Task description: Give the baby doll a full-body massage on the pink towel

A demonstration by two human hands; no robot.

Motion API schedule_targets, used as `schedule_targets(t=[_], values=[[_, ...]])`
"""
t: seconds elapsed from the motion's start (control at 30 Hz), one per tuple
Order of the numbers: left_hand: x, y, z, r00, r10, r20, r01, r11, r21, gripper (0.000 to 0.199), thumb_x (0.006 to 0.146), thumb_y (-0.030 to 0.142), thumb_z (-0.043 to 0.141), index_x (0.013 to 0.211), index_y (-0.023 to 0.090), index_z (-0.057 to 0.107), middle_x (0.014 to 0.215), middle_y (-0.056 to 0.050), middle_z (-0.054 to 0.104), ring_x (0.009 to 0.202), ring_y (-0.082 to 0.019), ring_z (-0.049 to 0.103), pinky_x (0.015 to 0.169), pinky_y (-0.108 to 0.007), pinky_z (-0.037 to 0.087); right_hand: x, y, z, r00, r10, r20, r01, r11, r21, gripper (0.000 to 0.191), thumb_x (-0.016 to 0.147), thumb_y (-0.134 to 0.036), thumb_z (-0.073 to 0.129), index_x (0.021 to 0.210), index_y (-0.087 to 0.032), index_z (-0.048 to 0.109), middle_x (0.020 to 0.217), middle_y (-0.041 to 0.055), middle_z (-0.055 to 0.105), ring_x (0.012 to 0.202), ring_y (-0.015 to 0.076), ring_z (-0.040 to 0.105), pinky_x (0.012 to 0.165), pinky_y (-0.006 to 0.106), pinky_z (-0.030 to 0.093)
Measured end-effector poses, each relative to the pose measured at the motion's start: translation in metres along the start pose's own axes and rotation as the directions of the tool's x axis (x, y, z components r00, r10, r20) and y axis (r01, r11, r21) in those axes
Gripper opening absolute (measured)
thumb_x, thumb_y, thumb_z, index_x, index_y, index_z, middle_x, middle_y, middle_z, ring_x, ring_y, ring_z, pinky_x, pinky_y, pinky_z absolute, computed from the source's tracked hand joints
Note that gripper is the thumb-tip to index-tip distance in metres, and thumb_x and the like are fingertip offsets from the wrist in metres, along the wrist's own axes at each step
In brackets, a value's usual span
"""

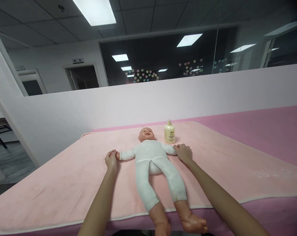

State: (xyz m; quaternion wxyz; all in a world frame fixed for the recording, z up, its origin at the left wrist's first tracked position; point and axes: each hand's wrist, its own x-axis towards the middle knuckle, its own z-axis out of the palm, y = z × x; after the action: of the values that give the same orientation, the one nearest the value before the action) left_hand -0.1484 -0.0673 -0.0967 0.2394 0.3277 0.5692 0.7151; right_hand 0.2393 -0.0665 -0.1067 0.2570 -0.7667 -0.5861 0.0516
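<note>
A baby doll (150, 154) with a white cloth body lies on its back, its head towards the wall and its feet over the near edge. Its arms are spread out to both sides. My left hand (111, 159) is closed around the doll's hand on the left. On the other side, my right hand (183, 152) closes over the end of the doll's other arm, whose hand is hidden under my fingers. A pale yellow pump bottle (169, 132) stands upright beside the doll's head, just beyond my right hand.
A peach blanket (72, 183) with a pale edge covers much of the pink padded surface (268, 126). Behind it runs a low white wall (138, 105) with a large window above. At the far left, a dark table (0, 126) stands on the grey floor.
</note>
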Motion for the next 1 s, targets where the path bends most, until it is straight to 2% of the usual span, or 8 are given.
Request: schedule_targets(t=[0.17, 0.27, 0.4, 0.53, 0.63, 0.73, 0.83, 1.0], values=[[-0.003, 0.003, 0.001, 1.0, 0.0, 0.001, 0.0, 0.999, 0.034, 0.024, 0.063, 0.025, 0.059, 0.083, 0.016, 0.066, 0.082, -0.006, 0.067, 0.083, -0.02, 0.061, 0.078, -0.032, 0.047, -0.001, -0.002, 0.0, 0.999, 0.037, -0.031, -0.036, 0.999, 0.04, 0.041, 0.087, -0.044, 0.034, 0.11, -0.022, 0.06, 0.112, 0.0099, 0.056, 0.104, 0.0265, 0.049, 0.086, 0.038, 0.037], [-0.008, 0.009, -0.003, 0.996, 0.084, 0.013, -0.085, 0.963, 0.256, 0.022, 0.069, 0.025, 0.054, 0.087, 0.018, 0.066, 0.088, -0.007, 0.067, 0.086, -0.021, 0.061, 0.078, -0.033, 0.046, -0.003, -0.004, -0.001, 0.995, 0.07, -0.075, -0.067, 0.997, 0.033, 0.041, 0.087, -0.045, 0.036, 0.112, -0.02, 0.058, 0.112, 0.0111, 0.055, 0.104, 0.0261, 0.049, 0.087, 0.038, 0.038], [-0.013, 0.019, -0.013, 0.973, 0.207, 0.107, -0.225, 0.719, 0.658, 0.024, 0.077, 0.022, 0.046, 0.09, 0.019, 0.065, 0.098, -0.01, 0.067, 0.095, -0.026, 0.06, 0.077, -0.035, 0.043, -0.005, -0.002, -0.005, 0.975, 0.128, -0.182, -0.133, 0.991, -0.019, 0.048, 0.089, -0.051, 0.031, 0.11, -0.017, 0.059, 0.111, 0.0137, 0.054, 0.106, 0.0292, 0.048, 0.086, 0.039, 0.037], [-0.02, 0.028, -0.017, 0.954, 0.241, 0.18, -0.29, 0.574, 0.766, 0.027, 0.083, 0.024, 0.041, 0.1, 0.018, 0.062, 0.1, -0.009, 0.067, 0.094, -0.026, 0.059, 0.074, -0.036, 0.041, -0.002, 0.006, -0.014, 0.961, 0.188, -0.203, -0.192, 0.981, -0.001, 0.052, 0.09, -0.051, 0.028, 0.113, -0.015, 0.057, 0.112, 0.0157, 0.054, 0.108, 0.0296, 0.048, 0.084, 0.039, 0.038], [-0.028, 0.03, -0.013, 0.846, 0.408, 0.344, -0.483, 0.312, 0.818, 0.028, 0.086, 0.026, 0.038, 0.097, 0.017, 0.062, 0.098, -0.01, 0.066, 0.095, -0.028, 0.056, 0.079, -0.038, 0.037, 0.0, 0.011, -0.019, 0.972, 0.191, -0.136, -0.196, 0.98, -0.021, 0.051, 0.09, -0.051, 0.027, 0.107, -0.015, 0.059, 0.11, 0.015, 0.056, 0.106, 0.0293, 0.05, 0.086, 0.04, 0.038], [-0.035, 0.032, -0.008, 0.719, 0.458, 0.522, -0.631, 0.116, 0.767, 0.028, 0.087, 0.025, 0.036, 0.091, 0.017, 0.062, 0.093, -0.01, 0.066, 0.092, -0.026, 0.055, 0.084, -0.038, 0.034, 0.0, 0.013, -0.022, 0.986, 0.14, -0.093, -0.148, 0.985, -0.09, 0.051, 0.09, -0.05, 0.028, 0.105, -0.013, 0.06, 0.107, 0.0152, 0.058, 0.103, 0.0298, 0.051, 0.085, 0.042, 0.038], [-0.039, 0.033, -0.004, 0.7, 0.467, 0.54, -0.643, 0.083, 0.761, 0.028, 0.088, 0.025, 0.036, 0.091, 0.017, 0.063, 0.094, -0.01, 0.065, 0.093, -0.025, 0.055, 0.089, -0.037, 0.031, -0.002, 0.014, -0.024, 0.982, 0.154, -0.111, -0.167, 0.979, -0.12, 0.053, 0.089, -0.05, 0.03, 0.108, -0.011, 0.059, 0.108, 0.0172, 0.057, 0.104, 0.0307, 0.051, 0.083, 0.042, 0.04], [-0.039, 0.036, -0.002, 0.748, 0.445, 0.492, -0.603, 0.146, 0.784, 0.028, 0.088, 0.026, 0.036, 0.097, 0.017, 0.062, 0.095, -0.011, 0.067, 0.097, -0.025, 0.055, 0.095, -0.037, 0.025, -0.004, 0.015, -0.026, 0.975, 0.182, -0.131, -0.198, 0.973, -0.12, 0.051, 0.09, -0.048, 0.03, 0.107, -0.011, 0.06, 0.108, 0.0172, 0.058, 0.103, 0.0304, 0.053, 0.082, 0.042, 0.041]])
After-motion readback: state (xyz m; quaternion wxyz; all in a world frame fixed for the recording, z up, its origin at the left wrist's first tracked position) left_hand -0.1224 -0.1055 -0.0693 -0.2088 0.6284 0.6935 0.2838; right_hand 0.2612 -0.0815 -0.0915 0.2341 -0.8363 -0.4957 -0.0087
